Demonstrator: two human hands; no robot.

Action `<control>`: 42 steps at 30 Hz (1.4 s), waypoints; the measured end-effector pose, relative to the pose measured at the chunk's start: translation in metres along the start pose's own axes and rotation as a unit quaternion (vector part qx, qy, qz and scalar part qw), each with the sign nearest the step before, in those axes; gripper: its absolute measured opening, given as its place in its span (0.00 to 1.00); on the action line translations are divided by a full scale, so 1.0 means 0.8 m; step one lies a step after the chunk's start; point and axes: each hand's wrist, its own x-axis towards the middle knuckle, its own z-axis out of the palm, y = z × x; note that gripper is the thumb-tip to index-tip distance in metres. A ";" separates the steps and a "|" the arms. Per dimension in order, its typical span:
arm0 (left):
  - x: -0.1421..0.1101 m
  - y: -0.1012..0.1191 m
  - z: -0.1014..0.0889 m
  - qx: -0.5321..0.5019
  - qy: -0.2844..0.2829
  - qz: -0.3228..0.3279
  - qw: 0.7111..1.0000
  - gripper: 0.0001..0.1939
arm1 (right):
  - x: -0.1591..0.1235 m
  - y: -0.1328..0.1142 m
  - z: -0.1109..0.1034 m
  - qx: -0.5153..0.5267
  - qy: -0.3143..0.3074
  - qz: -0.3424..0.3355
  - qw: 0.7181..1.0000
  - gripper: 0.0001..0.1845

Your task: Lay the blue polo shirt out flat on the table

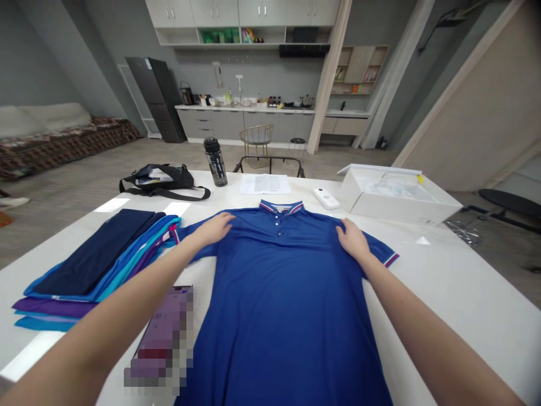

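Head view, sole camera. Blue polo (283,293) lies face up and flat on the white table (443,282), collar away from the person, buttons fastened, hem running off the near edge of the picture. Left hand (216,227) rests palm down on the shirt's left shoulder, fingers spread flat, grip open and pinching nothing. Right hand (352,238) rests palm down on the opposite shoulder, fingers likewise flat, grip open. Both sleeves lie spread outward; the right one shows a red and white cuff band.

Left of the polo: a stack of folded shirts (93,265), navy on top, with light blue and purple layers beneath, touching the polo's left sleeve. A blurred purple item (163,338) lies just beside the polo's left edge; what it is cannot be told.

Far side of the table: black bag (163,179), dark bottle (215,162) standing upright, printed sheet (265,184) just behind the collar, white remote (326,198), and an open white box (393,194) to the right, well apart from the hands.
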 end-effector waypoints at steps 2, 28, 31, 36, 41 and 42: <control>0.052 0.052 0.027 -0.027 -0.003 0.010 1.000 0.28 | 0.006 -0.045 0.013 0.015 -0.021 -0.013 1.000 0.27; 0.273 0.059 0.057 -0.268 0.050 0.030 0.962 0.11 | 0.166 -0.109 0.104 0.143 -0.105 -0.095 0.980 0.06; 0.288 0.076 0.063 -0.255 0.124 -0.008 0.959 0.09 | 0.175 -0.107 0.112 0.112 -0.048 -0.097 0.988 0.07; 0.321 0.087 0.059 -0.205 0.150 -0.024 0.967 0.11 | 0.211 -0.102 0.124 0.072 -0.014 -0.094 0.993 0.09; 0.338 0.088 0.064 -0.139 0.137 -0.020 0.981 0.16 | 0.229 -0.111 0.132 0.010 -0.049 -0.132 0.990 0.15; 0.334 0.089 0.067 -0.116 0.148 -0.023 0.982 0.18 | 0.225 -0.115 0.131 -0.004 -0.042 -0.132 0.990 0.16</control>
